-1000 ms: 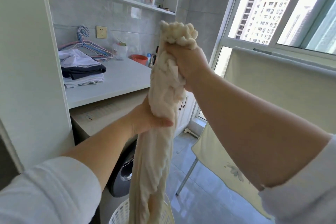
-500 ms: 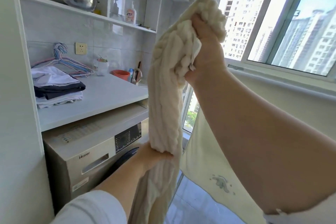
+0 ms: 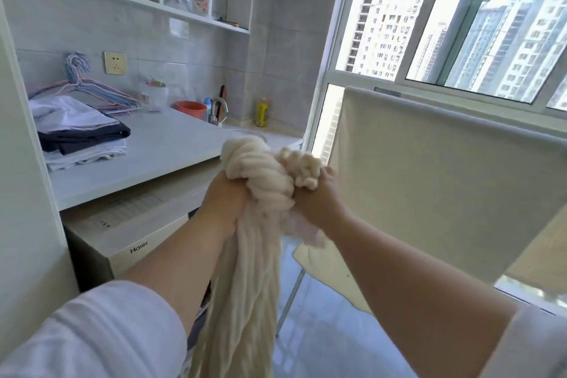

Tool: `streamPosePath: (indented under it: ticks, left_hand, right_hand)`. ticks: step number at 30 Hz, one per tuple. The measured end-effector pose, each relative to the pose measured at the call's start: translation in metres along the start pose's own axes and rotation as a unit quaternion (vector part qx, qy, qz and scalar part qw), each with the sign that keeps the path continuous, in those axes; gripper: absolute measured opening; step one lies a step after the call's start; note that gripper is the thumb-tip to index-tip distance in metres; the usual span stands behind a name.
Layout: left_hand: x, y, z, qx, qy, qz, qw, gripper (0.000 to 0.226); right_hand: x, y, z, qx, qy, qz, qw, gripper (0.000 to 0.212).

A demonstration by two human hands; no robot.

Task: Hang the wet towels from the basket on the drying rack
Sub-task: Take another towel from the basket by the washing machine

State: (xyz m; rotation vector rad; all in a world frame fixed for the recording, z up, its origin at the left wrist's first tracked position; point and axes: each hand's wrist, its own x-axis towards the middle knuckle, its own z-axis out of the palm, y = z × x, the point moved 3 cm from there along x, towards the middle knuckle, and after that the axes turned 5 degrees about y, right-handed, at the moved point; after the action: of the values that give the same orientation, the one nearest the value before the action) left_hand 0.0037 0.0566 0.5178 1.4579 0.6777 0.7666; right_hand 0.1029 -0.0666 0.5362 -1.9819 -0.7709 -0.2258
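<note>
- Our left hand (image 3: 225,199) and right hand (image 3: 319,202) both gripped the bunched cream towel (image 3: 260,181), fists close together.
- Its tail hung straight down between our arms.
- Just right, another towel (image 3: 429,187) draped over the drying rack (image 3: 290,298).

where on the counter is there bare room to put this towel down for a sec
Bare patch: the counter front and middle, between the folded clothes on the left and the faucet. Crowded along the back wall: hangers, orange bowl, bottles.
</note>
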Motion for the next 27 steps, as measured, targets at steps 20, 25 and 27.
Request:
streamPosePath:
  ticks: [20,25,27]
  left_hand:
    - [-0.085,0.111,0.111,0.059,-0.244,0.300,0.920,0.071]
    - [-0.121,0.066,0.166,0.191,-0.236,0.195,0.933,0.082]
    - [-0.141,0.057,0.211,0.185,-0.191,0.204,0.942,0.042]
  right_hand:
    - [0.004,-0.009,-0.127,0.451,0.074,0.101,0.884,0.024]
    - [0.014,0.018,-0.238,0.574,0.144,0.100,0.799,0.040]
    - [0.003,0.043,-0.289,0.536,0.199,0.113,0.813,0.063]
